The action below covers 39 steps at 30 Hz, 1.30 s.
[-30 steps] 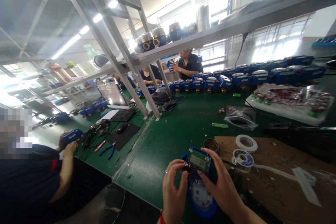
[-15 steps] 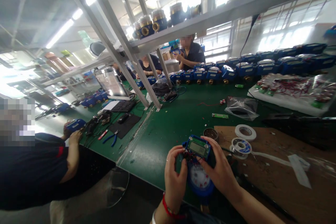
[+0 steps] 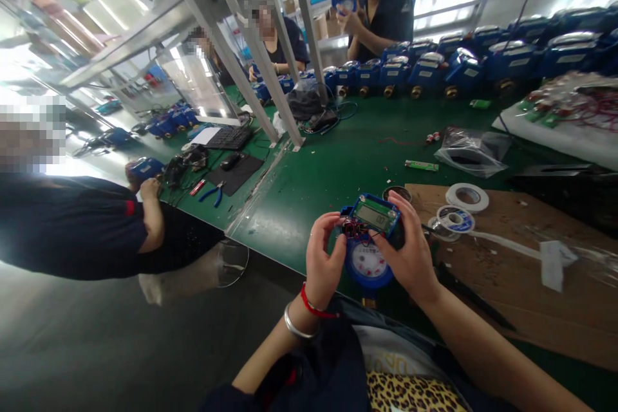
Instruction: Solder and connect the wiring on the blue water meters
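Observation:
A blue water meter point(image 3: 371, 264) with a round white dial sits at the front edge of the green bench, before my body. Its upper housing is uncovered and shows a green circuit board with a small display point(image 3: 374, 215). Thin red and dark wires point(image 3: 356, 229) bunch at the housing's near left. My left hand point(image 3: 324, 256) grips the left side, thumb and fingertips at the wires. My right hand point(image 3: 409, 248) wraps the right side, its thumb at the board's lower edge and its fingers along the far corner. The undersides of the fingers are hidden.
Right of the meter, a brown board point(image 3: 502, 270) carries a solder spool point(image 3: 454, 219) and a white tape roll point(image 3: 467, 197). Behind lie a green battery point(image 3: 421, 166) and a plastic bag point(image 3: 470, 149). Several meters point(image 3: 427, 71) line the back. A co-worker point(image 3: 72, 225) sits left.
The view has tilted down, so the bench things stand higher in the picture and more of my arms and lap shows. Both hands keep their hold on the meter.

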Each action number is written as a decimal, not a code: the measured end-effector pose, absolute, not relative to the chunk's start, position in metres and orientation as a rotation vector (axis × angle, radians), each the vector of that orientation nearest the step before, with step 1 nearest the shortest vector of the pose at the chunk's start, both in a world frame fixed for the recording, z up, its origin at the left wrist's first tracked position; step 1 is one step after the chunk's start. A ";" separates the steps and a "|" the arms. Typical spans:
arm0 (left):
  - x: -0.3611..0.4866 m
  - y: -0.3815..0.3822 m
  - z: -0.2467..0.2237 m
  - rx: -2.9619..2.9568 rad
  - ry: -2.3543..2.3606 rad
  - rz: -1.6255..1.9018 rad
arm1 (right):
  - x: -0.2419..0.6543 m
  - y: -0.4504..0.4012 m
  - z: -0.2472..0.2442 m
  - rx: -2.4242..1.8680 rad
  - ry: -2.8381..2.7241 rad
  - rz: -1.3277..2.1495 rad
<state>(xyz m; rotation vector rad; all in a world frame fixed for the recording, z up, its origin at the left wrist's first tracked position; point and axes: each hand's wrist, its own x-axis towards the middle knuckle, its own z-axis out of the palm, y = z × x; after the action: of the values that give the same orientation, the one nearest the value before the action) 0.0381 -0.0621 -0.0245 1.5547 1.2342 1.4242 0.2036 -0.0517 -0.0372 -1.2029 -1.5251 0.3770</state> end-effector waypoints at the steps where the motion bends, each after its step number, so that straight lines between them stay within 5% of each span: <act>1: 0.038 -0.062 -0.024 1.564 1.245 1.409 | 0.203 -0.052 -0.037 -1.218 -1.524 0.379; 21: 0.023 -0.051 -0.011 1.804 1.271 1.254 | 0.207 -0.048 -0.032 -1.224 -1.346 0.767; 39: 0.022 -0.032 -0.008 1.897 1.384 1.271 | 0.211 -0.034 -0.018 -1.305 -1.466 0.659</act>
<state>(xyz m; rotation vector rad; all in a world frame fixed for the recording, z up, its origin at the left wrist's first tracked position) 0.0215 -0.0324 -0.0075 1.8966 1.3845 1.2714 0.2112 -0.0337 -0.0177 -1.3046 -1.4659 0.6587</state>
